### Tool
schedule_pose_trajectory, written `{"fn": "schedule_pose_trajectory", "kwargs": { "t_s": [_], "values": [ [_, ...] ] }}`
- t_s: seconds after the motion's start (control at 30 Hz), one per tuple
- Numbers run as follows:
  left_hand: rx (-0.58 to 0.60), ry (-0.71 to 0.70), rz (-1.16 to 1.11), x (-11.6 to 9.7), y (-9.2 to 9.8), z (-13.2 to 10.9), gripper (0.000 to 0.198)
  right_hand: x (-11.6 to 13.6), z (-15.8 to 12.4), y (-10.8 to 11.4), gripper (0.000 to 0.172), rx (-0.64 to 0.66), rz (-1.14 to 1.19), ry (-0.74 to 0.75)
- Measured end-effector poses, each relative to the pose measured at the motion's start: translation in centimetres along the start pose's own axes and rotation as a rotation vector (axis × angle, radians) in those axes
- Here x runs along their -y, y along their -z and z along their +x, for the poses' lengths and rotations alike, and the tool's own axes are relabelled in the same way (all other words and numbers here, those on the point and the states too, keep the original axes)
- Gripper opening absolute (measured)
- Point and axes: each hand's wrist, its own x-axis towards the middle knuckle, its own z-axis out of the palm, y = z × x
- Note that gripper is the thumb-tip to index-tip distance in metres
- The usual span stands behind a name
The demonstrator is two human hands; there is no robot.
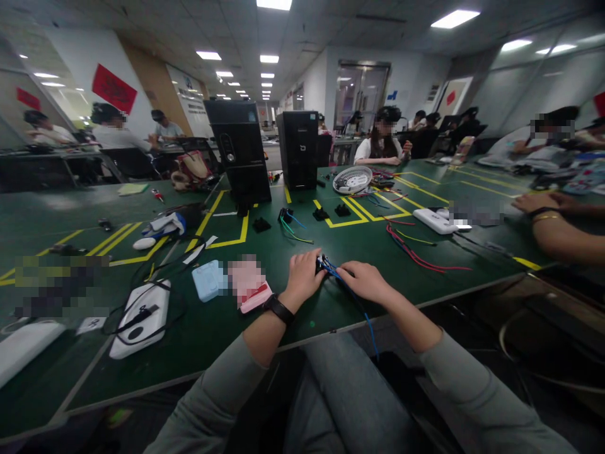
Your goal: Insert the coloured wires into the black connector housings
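Close to the table's front edge, my left hand (305, 272) is closed around a small dark part (321, 260) with light bits on it, mostly hidden by the fingers. Blue wires (332, 270) run from that part to my right hand (366, 280), whose thumb and fingers pinch them. One blue wire end hangs over the table edge towards my lap. Beyond my hands lies a black connector piece (286, 215) with green and blue wires. Loose red wires (410, 251) and a yellow-green one are to the right.
On the green table (283, 302), a light blue case (208, 280) and a pink case (255, 297) lie left of my hands. Two black computer towers (239, 151) stand behind. White power banks (142, 318) with cables sit left and right. Another person's hands (543, 205) rest at far right.
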Motion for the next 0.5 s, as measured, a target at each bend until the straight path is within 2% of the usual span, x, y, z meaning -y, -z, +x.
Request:
{"fn": "schedule_pose_trajectory", "kwargs": {
  "t_s": [0.2,0.5],
  "values": [
    [-0.035,0.004,0.018,-0.1,0.1,-0.1,0.048,0.1,0.6,1.0,0.039,0.045,-0.023,0.049],
    [-0.06,0.028,0.004,0.0,-0.3,0.0,0.048,-1.7,2.0,3.0,0.031,0.15,0.0,0.164]
  ]
}}
